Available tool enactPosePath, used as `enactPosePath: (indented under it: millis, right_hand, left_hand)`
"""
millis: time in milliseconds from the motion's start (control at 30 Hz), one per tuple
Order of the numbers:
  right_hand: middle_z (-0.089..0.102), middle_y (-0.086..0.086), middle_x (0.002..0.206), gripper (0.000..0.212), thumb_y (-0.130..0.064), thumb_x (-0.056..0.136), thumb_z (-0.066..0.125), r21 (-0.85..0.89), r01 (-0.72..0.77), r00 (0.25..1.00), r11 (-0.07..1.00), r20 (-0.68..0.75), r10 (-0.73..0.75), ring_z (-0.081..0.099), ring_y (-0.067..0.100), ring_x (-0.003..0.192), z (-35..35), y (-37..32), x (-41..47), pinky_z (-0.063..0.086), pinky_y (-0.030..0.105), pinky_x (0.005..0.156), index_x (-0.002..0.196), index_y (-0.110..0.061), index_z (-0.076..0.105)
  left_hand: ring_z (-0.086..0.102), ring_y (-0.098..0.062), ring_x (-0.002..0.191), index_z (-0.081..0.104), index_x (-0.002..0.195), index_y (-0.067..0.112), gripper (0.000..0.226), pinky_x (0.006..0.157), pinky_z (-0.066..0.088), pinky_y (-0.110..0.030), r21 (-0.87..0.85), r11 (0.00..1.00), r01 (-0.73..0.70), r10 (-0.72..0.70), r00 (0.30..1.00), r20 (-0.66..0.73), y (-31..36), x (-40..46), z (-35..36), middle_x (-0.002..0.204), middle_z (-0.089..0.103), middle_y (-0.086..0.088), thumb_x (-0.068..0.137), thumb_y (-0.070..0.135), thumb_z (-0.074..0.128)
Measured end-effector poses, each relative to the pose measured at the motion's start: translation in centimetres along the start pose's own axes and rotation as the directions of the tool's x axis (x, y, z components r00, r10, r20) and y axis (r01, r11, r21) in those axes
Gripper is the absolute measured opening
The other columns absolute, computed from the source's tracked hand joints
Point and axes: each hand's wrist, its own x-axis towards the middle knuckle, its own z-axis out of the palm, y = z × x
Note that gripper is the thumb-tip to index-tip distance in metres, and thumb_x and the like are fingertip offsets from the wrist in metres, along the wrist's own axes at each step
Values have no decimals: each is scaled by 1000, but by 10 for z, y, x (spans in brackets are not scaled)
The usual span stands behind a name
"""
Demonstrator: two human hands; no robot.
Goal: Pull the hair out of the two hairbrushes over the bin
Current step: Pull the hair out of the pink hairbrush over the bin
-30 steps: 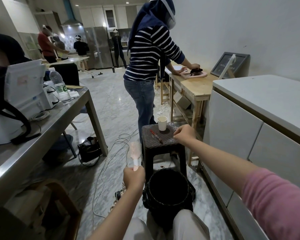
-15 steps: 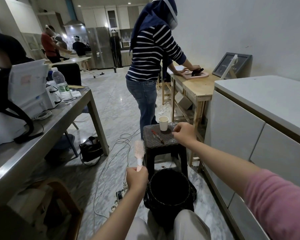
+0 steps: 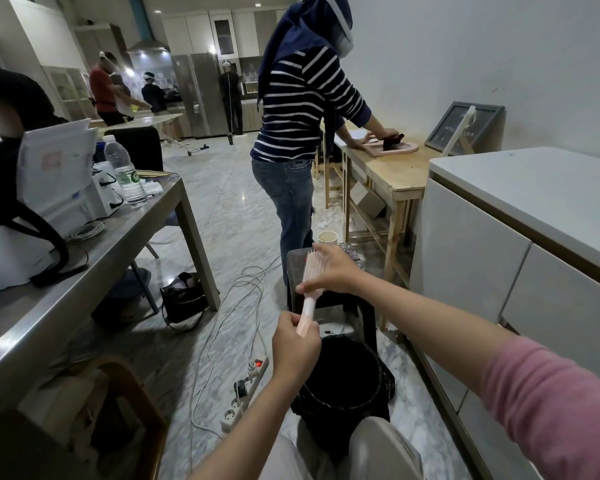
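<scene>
Right hand point(image 3: 329, 271) now on hairbrush point(image 3: 310, 271) (upright)

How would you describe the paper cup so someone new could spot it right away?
Find the dark stool beyond the black bin, next to the white cabinet. The paper cup stands upright at the stool's far edge, just beyond the right hand. It is the only pale, open-topped thing there.

A single head-worn wide-angle view looks forward and down from a seated person. Both forearms reach away from the lens; the left hand point(image 3: 296, 344) sits nearer, the right hand point(image 3: 329, 271) just beyond it. The room stretches far behind them.
</scene>
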Motion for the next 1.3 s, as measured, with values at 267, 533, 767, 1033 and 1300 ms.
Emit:
enactPosePath:
  millis: [267,533,767,1033,1300]
  right_hand:
    - [56,0,108,69,-28,55,92,70,21,994,997,-105,-14,54,14,101,-18,-1,-3,44,26,84,116,-15,61]
    - [66,7,113,41,-23,78,77,-114,51,978,992,-194,-72,55,12,96,-13,1,-2,40,22,82,116,-12,67]
    - [69,12,107,26,-14,85,69,-270,-68,962,960,-274,-9,64,25,103,1,-7,3,49,30,88,109,-3,71]
    - [68,16,94,17,1,82,56,-314,-151,931,937,-365,28,65,30,89,11,-5,16,55,34,71,92,0,70]
    - [66,13,91,5,-6,81,60,558,-334,784,760,-282,553,66,25,77,-24,28,14,60,33,66,86,-7,60]
  left_hand:
    - [46,-15,52,48,86,8,15,51,37,-27,36,998,-56,56,998,-2,-1,-6,-3,67,52,-2,86,17,61]
    - [50,-19,55,46,81,14,16,53,41,-32,82,995,-63,65,998,-23,2,-9,0,67,55,-2,86,17,61]
    - [56,-27,59,47,90,9,13,56,48,-39,233,970,-71,82,996,-39,6,-12,2,72,60,-6,85,18,56]
    - [64,-33,77,46,99,8,17,63,50,-39,355,930,-93,120,991,-55,14,-20,8,88,64,-12,89,19,53]
    - [46,-21,61,39,78,17,17,52,34,-28,-102,962,253,-255,967,-5,11,-7,3,83,55,-11,86,14,54]
